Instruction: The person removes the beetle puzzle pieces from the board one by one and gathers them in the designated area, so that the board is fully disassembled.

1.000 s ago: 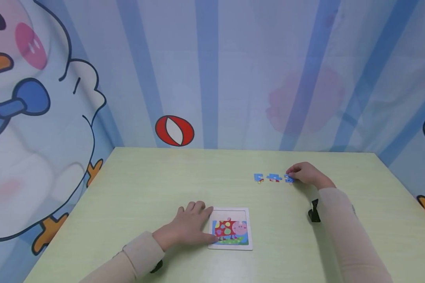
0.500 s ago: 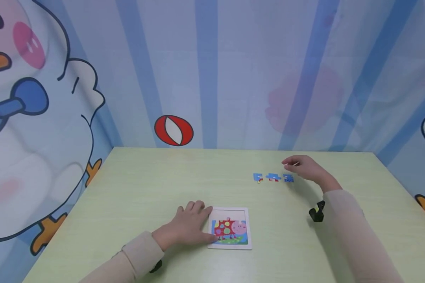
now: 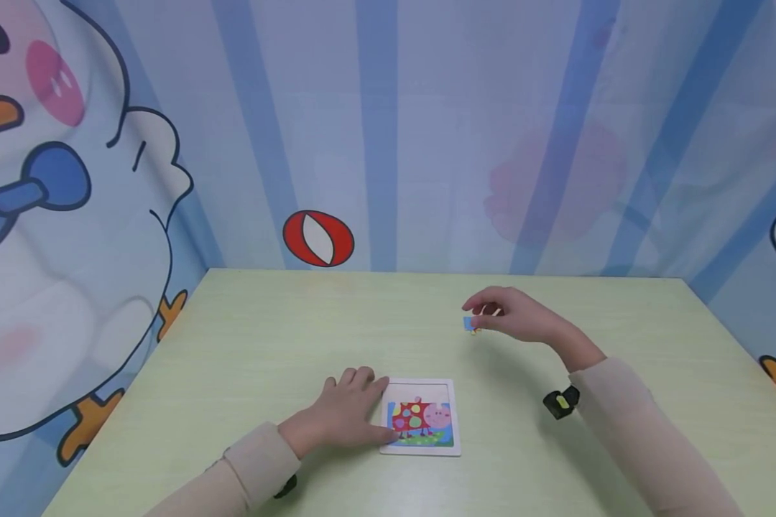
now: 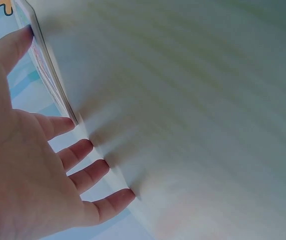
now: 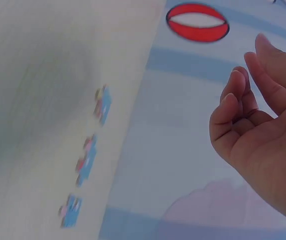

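Note:
A small jigsaw puzzle (image 3: pixel 420 424) in a white tray (image 3: pixel 455 416) lies on the table, showing a pink pig in a spotted red dress. Its upper strip is bare white. My left hand (image 3: pixel 343 413) rests by the tray's left side, fingers spread, with thumb and index fingertip touching its edge. My right hand (image 3: pixel 517 316) hovers over the loose pieces, fingers loosely bent and nothing between them. One blue piece (image 3: pixel 468 323) shows past its fingertips; the hand hides the others in the head view. In the right wrist view, three blue-and-red pieces (image 5: pixel 86 160) lie in a row.
The pale green table (image 3: pixel 284 337) ends at a striped blue cloth backdrop (image 3: pixel 427 143). Printed on that cloth are a red-and-white ball (image 3: pixel 319 238) and a large white bird (image 3: pixel 71 287). A black wrist device (image 3: pixel 561 402) sits at the right cuff.
My right hand has lifted off the rightmost piece and moved left above the row. All three pieces stay on the table. My left hand and the tray have not moved.

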`<state>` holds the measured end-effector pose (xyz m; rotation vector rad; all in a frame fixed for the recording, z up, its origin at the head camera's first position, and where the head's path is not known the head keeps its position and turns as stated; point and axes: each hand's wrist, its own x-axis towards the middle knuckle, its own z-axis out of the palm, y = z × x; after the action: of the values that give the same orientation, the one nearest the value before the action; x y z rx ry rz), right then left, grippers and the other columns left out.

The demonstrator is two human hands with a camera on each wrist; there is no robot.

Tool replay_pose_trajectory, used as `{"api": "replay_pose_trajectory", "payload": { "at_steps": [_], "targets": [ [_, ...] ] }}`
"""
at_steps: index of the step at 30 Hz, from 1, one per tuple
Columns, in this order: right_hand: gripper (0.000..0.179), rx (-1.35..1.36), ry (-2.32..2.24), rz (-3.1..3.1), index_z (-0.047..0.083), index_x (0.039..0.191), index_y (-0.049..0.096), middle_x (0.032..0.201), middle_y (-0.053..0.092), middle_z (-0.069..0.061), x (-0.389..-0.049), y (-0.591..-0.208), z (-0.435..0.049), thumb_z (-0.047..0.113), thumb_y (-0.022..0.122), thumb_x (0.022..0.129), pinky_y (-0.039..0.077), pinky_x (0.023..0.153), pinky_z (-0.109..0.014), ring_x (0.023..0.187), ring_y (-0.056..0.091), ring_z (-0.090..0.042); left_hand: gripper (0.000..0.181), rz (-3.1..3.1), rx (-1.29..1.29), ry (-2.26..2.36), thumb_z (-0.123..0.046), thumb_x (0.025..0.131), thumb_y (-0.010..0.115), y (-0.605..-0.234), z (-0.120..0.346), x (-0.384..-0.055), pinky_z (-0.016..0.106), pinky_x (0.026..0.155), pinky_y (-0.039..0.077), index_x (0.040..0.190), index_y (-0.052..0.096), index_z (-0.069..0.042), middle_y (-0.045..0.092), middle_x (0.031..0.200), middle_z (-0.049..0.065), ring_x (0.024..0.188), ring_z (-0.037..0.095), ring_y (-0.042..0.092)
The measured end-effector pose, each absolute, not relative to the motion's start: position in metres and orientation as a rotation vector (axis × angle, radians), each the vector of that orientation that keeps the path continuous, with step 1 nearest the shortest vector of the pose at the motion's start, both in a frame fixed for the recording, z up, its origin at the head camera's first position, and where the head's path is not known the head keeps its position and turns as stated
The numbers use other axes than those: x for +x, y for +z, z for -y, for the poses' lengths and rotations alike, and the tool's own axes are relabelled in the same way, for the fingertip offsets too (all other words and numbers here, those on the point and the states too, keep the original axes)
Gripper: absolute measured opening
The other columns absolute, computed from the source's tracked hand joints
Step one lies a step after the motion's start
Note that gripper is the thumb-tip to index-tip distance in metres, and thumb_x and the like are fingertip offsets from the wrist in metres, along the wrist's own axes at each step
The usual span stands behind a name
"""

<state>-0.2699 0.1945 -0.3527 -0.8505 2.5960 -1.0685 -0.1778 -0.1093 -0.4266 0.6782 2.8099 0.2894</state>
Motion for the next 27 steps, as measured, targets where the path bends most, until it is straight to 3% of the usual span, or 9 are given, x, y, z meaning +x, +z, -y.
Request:
{"api": "replay_pose_trajectory", "payload": {
  "at_steps": [14,19,27],
  "targets": [
    [0.026,-1.106,-0.914,-2.500,0.010,0.114,0.065,0.108,0.062,-0.005,-0.235,-0.358,-0.139,0.018,0.069,0.090,0.049,0.075,-0.028,0.090,0.057,-0.013,0.088,-2.806,0.662,0.273,-0.065,0.080,0.063,-0.426,0.109,-0.178,0.055,0.096,0.033,0.146,0.042,-0.011,0.039,0.140,0.011,0.124,0.030,0.037],
    [0.027,-1.115,-0.880,-2.436,0.007,0.115,0.065,0.112,0.062,-0.010,-0.231,-0.368,-0.124,0.015,0.069,0.089,0.049,0.074,-0.026,0.090,0.057,-0.012,0.088,-2.809,0.667,0.264,-0.065,0.080,0.063,-0.426,0.109,-0.178,0.054,0.095,0.034,0.145,0.042,-0.011,0.039,0.139,0.011,0.123,0.029,0.037],
    [0.028,-1.098,-0.850,-2.379,0.006,0.114,0.065,0.108,0.061,-0.004,-0.227,-0.389,-0.107,0.013,0.070,0.088,0.048,0.077,-0.025,0.089,0.057,-0.011,0.087,-2.811,0.680,0.257,-0.064,0.080,0.063,-0.429,0.109,-0.180,0.052,0.091,0.035,0.145,0.042,-0.011,0.040,0.138,0.010,0.121,0.029,0.037]
  ]
}}
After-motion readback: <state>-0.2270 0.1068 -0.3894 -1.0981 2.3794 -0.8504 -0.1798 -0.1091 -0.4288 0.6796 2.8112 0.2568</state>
